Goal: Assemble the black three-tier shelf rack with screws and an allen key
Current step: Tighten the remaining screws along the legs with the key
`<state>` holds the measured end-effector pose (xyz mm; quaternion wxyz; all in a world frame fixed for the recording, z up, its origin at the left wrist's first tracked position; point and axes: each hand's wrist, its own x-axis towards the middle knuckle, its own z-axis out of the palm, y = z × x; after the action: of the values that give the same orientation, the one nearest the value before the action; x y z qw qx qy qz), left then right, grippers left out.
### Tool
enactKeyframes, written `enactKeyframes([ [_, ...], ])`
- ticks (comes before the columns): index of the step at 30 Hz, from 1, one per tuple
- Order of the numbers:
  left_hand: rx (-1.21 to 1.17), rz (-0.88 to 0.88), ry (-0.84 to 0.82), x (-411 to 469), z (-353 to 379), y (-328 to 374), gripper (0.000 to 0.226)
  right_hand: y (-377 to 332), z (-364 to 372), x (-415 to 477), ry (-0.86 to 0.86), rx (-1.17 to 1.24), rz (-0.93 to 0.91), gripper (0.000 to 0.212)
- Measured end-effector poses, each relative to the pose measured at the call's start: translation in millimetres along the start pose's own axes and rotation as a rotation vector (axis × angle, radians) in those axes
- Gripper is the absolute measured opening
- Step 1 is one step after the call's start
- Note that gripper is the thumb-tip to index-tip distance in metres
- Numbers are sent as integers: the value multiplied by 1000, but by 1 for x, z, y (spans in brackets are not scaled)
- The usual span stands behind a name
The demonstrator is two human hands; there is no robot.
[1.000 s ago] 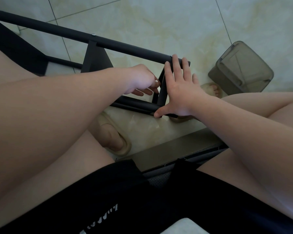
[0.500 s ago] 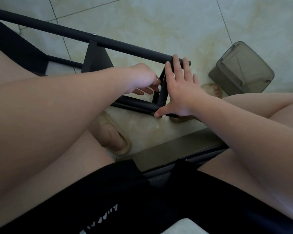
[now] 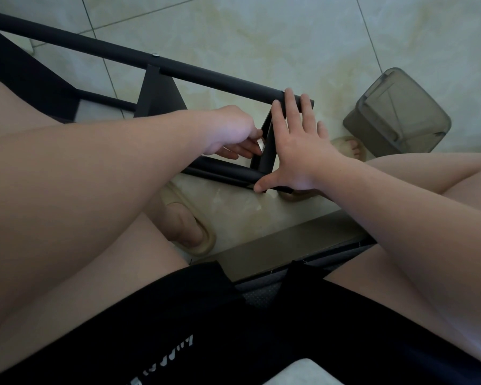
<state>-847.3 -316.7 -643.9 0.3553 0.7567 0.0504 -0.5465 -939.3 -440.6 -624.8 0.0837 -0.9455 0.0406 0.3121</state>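
Nothing moved: rack point(image 3: 206, 76) end between left grip point(image 3: 233, 129), right grip point(image 3: 297, 151).

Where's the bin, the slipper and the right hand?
Bin point(image 3: 397, 115): head view, on its top.
Slipper point(image 3: 207, 244): head view, on its toe rim.
Right hand point(image 3: 297, 151): head view, on its back.

We catch white lettering point(image 3: 165, 357) on the black garment point(image 3: 220, 323) at the lower edge, upside down to us and partly cut off. We can't read any of it.
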Motion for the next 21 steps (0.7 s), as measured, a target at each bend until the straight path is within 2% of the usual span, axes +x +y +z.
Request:
enactKeyframes([
  [10,-24,54,-58,-1,-4,-4,20,1,1,1,-3,-1,-3,156],
  [21,-27,86,-150,0,-18,-11,10,0,0,0,-11,-10,4,157],
])
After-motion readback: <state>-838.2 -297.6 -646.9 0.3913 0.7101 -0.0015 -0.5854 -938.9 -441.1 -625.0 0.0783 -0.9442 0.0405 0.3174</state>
